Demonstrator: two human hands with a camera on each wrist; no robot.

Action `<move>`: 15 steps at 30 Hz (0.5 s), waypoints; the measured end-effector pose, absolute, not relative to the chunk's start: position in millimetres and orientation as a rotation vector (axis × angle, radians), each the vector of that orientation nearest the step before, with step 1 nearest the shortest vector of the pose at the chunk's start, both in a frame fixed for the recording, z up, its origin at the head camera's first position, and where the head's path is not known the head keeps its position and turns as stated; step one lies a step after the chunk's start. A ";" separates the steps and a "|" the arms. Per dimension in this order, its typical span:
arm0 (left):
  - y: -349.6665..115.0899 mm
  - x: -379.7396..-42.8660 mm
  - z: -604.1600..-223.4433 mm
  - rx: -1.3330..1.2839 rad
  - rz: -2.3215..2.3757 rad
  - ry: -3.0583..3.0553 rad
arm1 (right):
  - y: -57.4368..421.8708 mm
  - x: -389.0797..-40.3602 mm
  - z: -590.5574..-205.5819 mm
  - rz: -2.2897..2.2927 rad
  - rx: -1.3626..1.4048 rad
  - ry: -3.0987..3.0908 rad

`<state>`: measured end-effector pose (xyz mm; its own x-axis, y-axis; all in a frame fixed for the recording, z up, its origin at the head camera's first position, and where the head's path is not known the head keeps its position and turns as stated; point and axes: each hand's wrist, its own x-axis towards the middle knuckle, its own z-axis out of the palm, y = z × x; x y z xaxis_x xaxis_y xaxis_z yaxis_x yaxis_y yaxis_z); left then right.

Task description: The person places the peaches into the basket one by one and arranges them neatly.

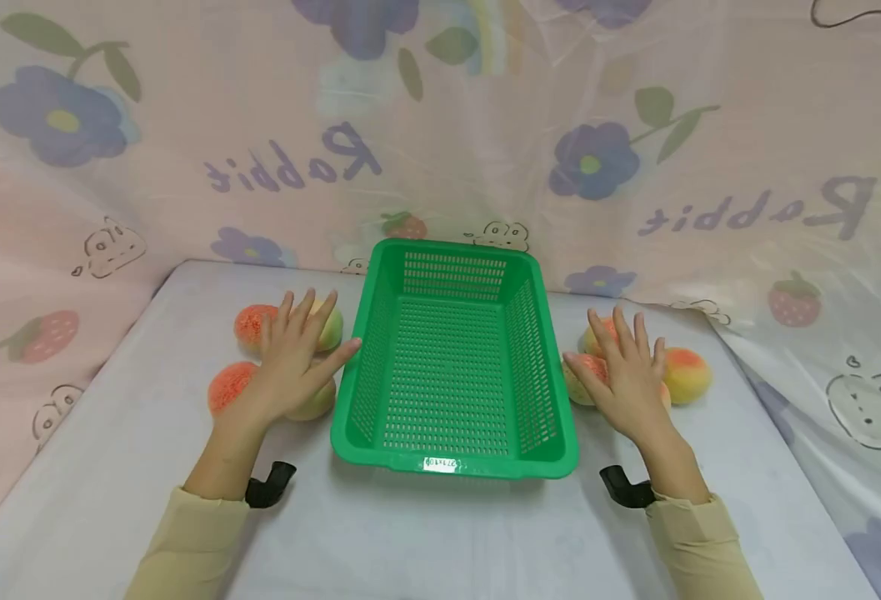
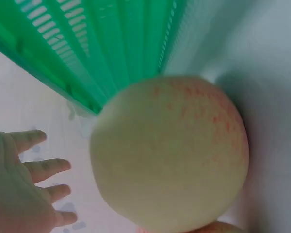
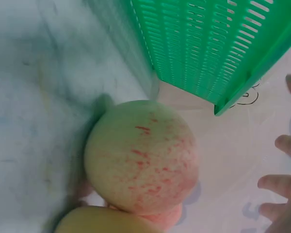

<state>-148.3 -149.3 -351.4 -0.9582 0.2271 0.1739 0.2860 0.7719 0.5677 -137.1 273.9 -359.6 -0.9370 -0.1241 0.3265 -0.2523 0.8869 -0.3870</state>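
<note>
Green-rimmed basket (image 1: 508,467) gapes between left hand (image 1: 288,367) and right hand (image 1: 628,379)

From the head, we look forward and down at the surface (image 1: 425,533). Each wrist view, tipped sideways, brings us close to a peach (image 2: 169,155); all three share the green basket (image 2: 119,43).

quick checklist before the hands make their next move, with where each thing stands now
1. Green basket sits open side up on the white table: ok
2. Basket has nothing inside: ok
3. Left hand holds nothing, fingers spread: ok
4. Right hand holds nothing, fingers spread: ok
5. Peach-like fruits lie on both sides of the basket, left group and right group: ok
6. Full fruit count confirmed: cannot tell, the hands hide parts of both groups in the head view
</note>
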 end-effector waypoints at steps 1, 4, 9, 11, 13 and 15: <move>-148.4 -146.9 -351.7 -0.416 -0.988 -2.860 | 274.0 -136.9 -359.9 0.653 0.295 -2.748; -146.2 -142.2 -351.4 -0.416 -1.113 -2.835 | 275.6 -136.0 -361.8 0.734 0.307 -2.711; -142.5 -136.2 -349.8 -0.419 -1.269 -2.772 | 280.3 -134.9 -365.4 0.797 0.289 -2.680; -141.1 -134.6 -349.4 -0.401 -1.326 -2.745 | 281.7 -134.3 -366.7 0.806 0.286 -2.678; -140.0 -133.5 -349.5 -0.368 -1.404 -2.726 | 282.6 -133.2 -368.0 0.803 0.280 -2.677; -139.2 -132.6 -349.7 -0.330 -1.500 -2.714 | 283.2 -131.9 -368.9 0.800 0.273 -2.676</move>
